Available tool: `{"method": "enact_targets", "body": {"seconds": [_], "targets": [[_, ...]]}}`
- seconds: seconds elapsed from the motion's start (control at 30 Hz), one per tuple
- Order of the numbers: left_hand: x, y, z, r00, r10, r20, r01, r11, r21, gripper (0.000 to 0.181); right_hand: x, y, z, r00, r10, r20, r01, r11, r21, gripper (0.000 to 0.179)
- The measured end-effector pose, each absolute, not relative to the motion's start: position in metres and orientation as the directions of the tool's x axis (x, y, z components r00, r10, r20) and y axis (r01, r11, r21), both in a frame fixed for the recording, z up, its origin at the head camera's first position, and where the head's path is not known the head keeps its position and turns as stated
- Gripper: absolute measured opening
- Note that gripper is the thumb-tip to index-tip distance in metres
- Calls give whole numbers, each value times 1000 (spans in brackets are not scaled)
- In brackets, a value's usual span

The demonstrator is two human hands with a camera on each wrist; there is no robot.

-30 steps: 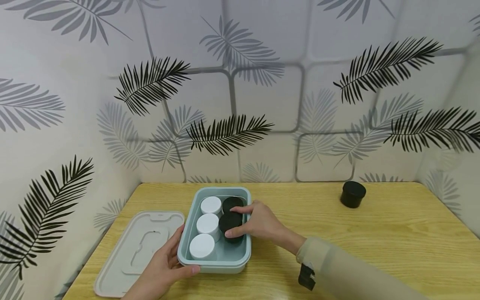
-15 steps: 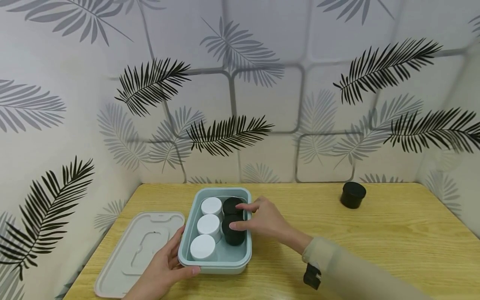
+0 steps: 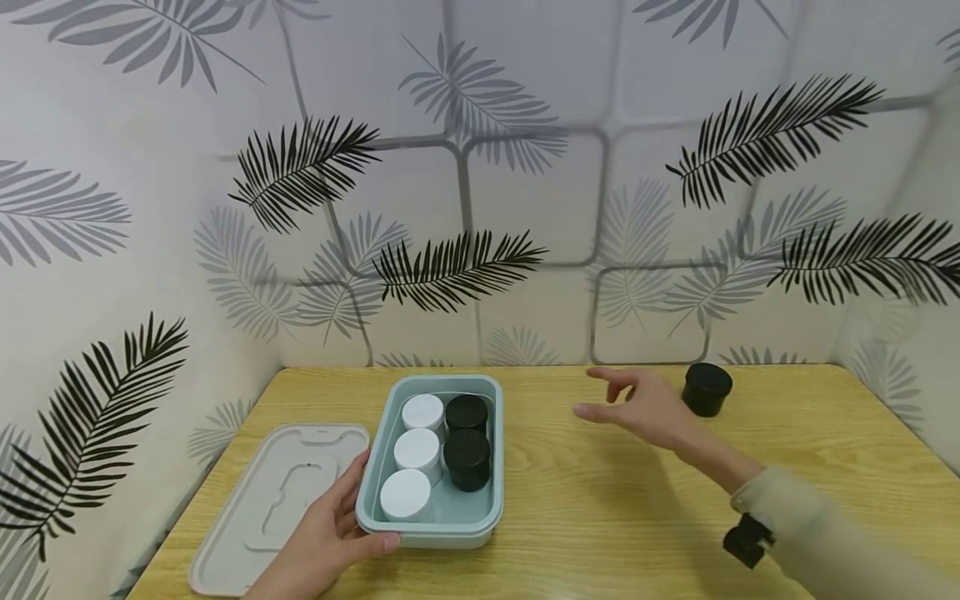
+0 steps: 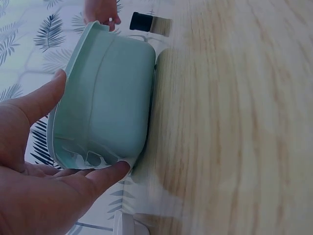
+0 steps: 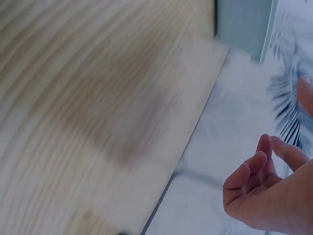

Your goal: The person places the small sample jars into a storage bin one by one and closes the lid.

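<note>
A light blue plastic box (image 3: 429, 531) stands on the wooden table. My left hand (image 3: 326, 533) grips its near left corner, thumb over the rim and fingers along the side, as the left wrist view confirms. Inside, three white round-lidded jars (image 3: 406, 495) line the left side, and two black jars (image 3: 467, 460) sit one behind the other at the right. My right hand (image 3: 651, 408) is in the air right of the box, holding nothing, thumb and index finger apart. Just beyond it, a third black jar (image 3: 707, 390) stands on the table.
A pale grey lid (image 3: 300, 492) lies flat left of the box, partly covered by my left forearm. The wooden table (image 3: 570, 533) runs back to a wall (image 3: 540, 200) with a leaf pattern.
My right hand has let go of the nearer black jar, which stays in the box, and has moved right towards the lone black jar. My left hand keeps its place.
</note>
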State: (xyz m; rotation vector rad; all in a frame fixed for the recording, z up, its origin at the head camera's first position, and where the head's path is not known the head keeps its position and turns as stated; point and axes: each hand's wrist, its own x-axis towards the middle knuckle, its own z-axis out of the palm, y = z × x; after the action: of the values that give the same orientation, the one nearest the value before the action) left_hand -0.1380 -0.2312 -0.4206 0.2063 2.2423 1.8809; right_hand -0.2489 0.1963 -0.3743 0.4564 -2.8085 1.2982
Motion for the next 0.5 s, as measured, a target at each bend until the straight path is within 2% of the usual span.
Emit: {"method": "enact_targets", "body": {"seconds": [0.2, 0.5], "targets": [[-139, -232, -418, -973, 226, -48, -4, 190, 982, 114, -262, 271, -377, -966, -218, 139, -251, 664, -704, 64], [-137, -230, -420, -970, 239, -49, -11, 158, 987, 111, -277, 343, -391, -971, -212, 113, -237, 762, -602, 81]]}}
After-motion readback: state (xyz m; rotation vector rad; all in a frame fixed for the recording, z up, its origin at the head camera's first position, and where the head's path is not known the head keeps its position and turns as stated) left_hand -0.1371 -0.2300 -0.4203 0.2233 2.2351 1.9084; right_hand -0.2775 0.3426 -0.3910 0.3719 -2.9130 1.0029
